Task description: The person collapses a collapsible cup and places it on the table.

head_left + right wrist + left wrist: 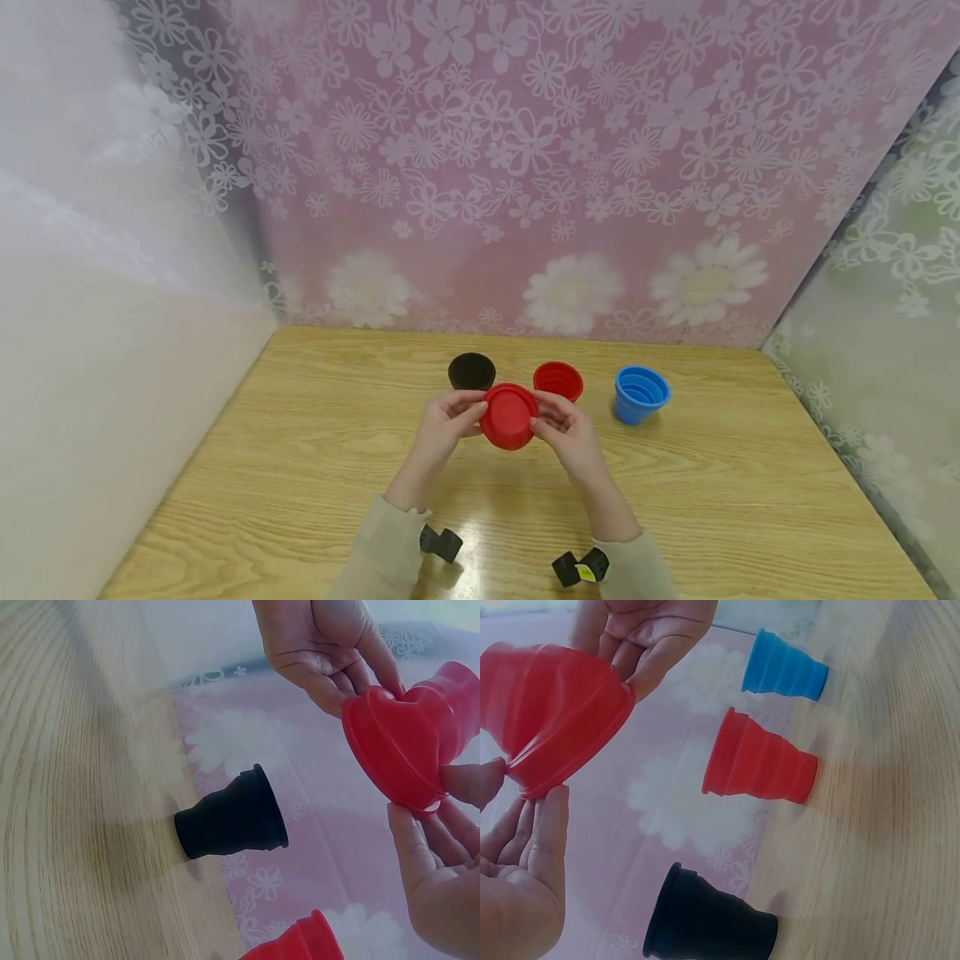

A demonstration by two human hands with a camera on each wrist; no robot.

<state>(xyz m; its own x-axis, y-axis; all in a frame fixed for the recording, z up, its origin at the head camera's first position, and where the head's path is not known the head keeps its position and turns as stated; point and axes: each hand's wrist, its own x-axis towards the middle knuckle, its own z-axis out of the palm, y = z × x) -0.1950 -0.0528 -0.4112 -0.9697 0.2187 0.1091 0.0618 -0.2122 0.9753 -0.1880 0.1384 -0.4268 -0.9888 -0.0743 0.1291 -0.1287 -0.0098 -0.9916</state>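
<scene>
Both hands hold a red collapsible silicone cup (509, 418) in the air, its base turned toward the head camera. My left hand (444, 429) pinches its rim on the left between thumb and fingers, while my right hand (572, 433) pinches the opposite side. In the left wrist view the held cup's wall (547, 705) looks folded and creased between the hands. Beyond the hands, a black cup (472, 372), a second red cup (558, 381) and a blue cup (641, 395) stand upright on the table in a loose row.
The wooden table (300, 467) meets a pink flowered backdrop (465, 250) at its far edge. A pale wall (135, 292) closes the left side and a flowered panel (892, 333) the right. Black wrist devices (441, 543) sit by both sleeves.
</scene>
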